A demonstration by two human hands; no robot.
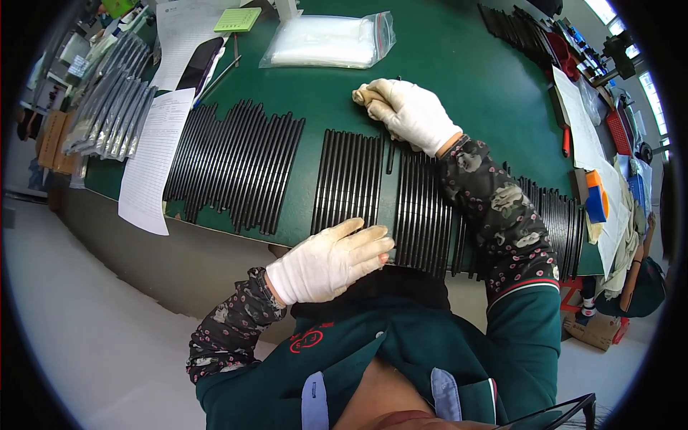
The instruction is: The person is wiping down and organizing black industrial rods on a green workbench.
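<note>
My left hand [330, 262], in a white glove, is open with its fingers stretched out. It lies by the near ends of a row of thin black rods [349, 175]. My right hand [416, 115], also gloved, is closed on what looks like a bunched beige cloth [367, 98]. A single black rod [390, 158] shows below that hand, and a dark tip sticks out above it; the hand hides the part between. To the right of this rod is a second row of black rods [424, 215], partly under my right forearm.
A larger group of black rods [240, 165] lies left on the green table [459, 57], more rods [555, 215] at right. Around them are printed sheets [154, 172], a clear bag [326, 41], a phone [201, 63], bagged rods [115, 100] and an orange-and-blue tape roll [596, 197].
</note>
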